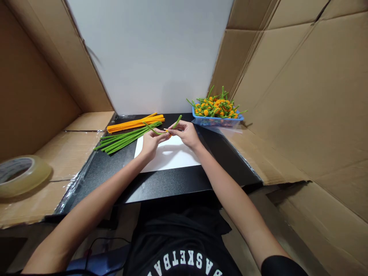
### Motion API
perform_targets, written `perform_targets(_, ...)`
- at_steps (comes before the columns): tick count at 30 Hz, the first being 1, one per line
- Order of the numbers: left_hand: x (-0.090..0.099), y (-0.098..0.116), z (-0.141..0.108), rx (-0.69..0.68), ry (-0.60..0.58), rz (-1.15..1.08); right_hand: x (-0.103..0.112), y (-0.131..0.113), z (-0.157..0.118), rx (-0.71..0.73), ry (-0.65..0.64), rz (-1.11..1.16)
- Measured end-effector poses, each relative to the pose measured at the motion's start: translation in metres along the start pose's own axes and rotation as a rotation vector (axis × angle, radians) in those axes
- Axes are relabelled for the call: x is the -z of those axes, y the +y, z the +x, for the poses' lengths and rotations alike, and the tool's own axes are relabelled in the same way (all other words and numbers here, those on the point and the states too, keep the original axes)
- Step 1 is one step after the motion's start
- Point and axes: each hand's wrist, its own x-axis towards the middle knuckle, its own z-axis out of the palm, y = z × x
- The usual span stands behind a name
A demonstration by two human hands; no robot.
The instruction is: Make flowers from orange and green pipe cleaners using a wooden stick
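Observation:
My left hand (152, 141) and my right hand (185, 134) meet above a white paper sheet (172, 156), both pinching a bent green pipe cleaner (151, 128). A small orange piece (168, 131) shows between my fingertips, partly hidden by them. To the left of my left hand lies a bundle of loose green pipe cleaners (123, 138), with a bundle of orange pipe cleaners (135, 123) behind it. Beyond my right hand, a blue plastic basket (217, 122) holds several green-stemmed orange pipe-cleaner flowers (215, 105).
The black tabletop (169, 188) stands between cardboard panels (276, 96) at both sides, with a white wall (149, 50) behind. A roll of clear packing tape (20, 176) rests on the cardboard at the left. A dark cable lies near my lap.

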Motion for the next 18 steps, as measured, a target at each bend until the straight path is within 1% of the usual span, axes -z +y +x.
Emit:
perform_targets(4,0.001,0.0009,0.0006,0.03,-0.016,-0.03,-0.0001,-0.0034,-0.0005,-0.008,0.008,-0.002)
perform_targets(9,0.0001,0.0002,0.0002,0.02,-0.019,-0.049,-0.0014,-0.0033,-0.0032,-0.001,0.061,-0.096)
perform_targets(11,0.0003,-0.0008,0.0004,0.006,-0.015,-0.057,-0.0022,-0.0017,-0.0044,-0.022,0.05,-0.109)
perform_targets(15,0.0018,-0.0027,0.0018,-0.02,-0.019,-0.034,-0.0037,0.0019,-0.005,-0.087,0.013,-0.027)
perform_targets(18,0.0041,-0.001,0.0028,-0.113,-0.078,0.113,-0.0029,0.0044,-0.0029,-0.123,0.03,0.073)
